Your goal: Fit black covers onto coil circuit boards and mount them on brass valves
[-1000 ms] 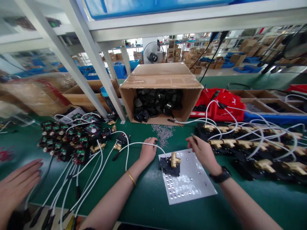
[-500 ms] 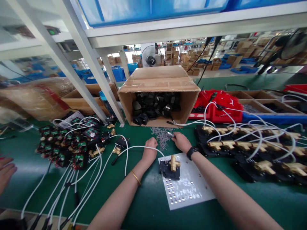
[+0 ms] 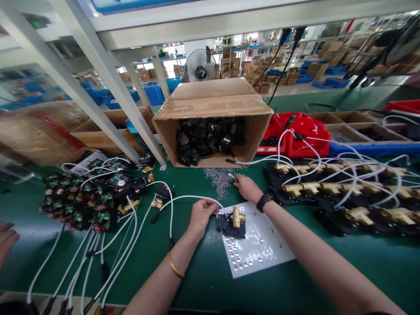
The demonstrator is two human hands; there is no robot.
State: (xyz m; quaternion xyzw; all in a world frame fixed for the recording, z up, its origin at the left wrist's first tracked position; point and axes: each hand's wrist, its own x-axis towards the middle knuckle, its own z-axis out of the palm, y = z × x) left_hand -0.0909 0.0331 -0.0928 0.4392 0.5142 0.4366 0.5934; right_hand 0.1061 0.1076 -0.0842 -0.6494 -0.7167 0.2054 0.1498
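My left hand (image 3: pixel 201 215) pinches the white cable (image 3: pixel 183 199) that runs to the black block with a brass valve (image 3: pixel 233 222) on the perforated metal plate (image 3: pixel 259 249). It sits just left of that block. My right hand (image 3: pixel 246 187) reaches forward to the pile of small metal pins (image 3: pixel 219 178) on the green mat. Its fingers are pinched on a small silvery piece at the pile's right edge.
A cardboard box (image 3: pixel 211 124) on its side holds black parts. Finished brass valves with white cables (image 3: pixel 341 192) lie at right, black and green units (image 3: pixel 92 197) at left. Red bins (image 3: pixel 295 135) stand behind. Another person's hand (image 3: pixel 6 240) shows at the far left edge.
My right hand went from above the plate forward to the pin pile. My left hand shifted back toward the valve block. The other person's hand withdrew to the left edge.
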